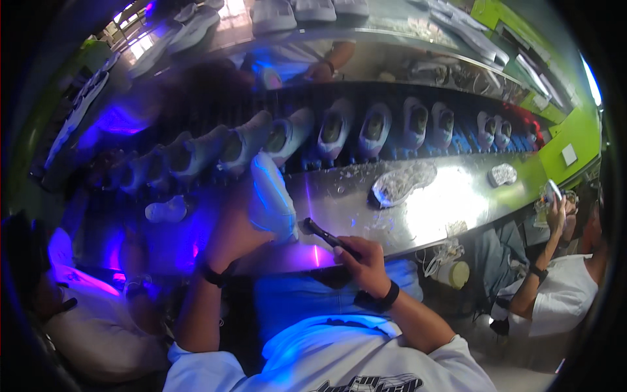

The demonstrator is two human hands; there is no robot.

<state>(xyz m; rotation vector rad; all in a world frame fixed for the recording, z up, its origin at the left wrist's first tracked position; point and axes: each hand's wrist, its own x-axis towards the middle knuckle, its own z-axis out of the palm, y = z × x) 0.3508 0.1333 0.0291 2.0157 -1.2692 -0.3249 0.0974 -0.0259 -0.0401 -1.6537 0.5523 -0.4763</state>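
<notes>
Smooth, elongated white shoe part [271, 196] above glossy metal surface [353, 206]; from afar I see left hand [238, 228] gripping it, forearm extended. Right hand [367, 264] closed around slim black tool [332, 239], tip angled toward shoe part.

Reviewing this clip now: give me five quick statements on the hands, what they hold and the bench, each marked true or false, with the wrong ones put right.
1. The left hand holds a pale shoe-shaped piece. True.
2. The right hand is empty. False: it grips a slim black tool.
3. A row of shoes stands beyond the metal table. True.
4. The rough, sole-shaped item lies to the left of the held piece. False: it lies to the right.
5. Only one of the person's wrists has a dark band. False: both do.
</notes>
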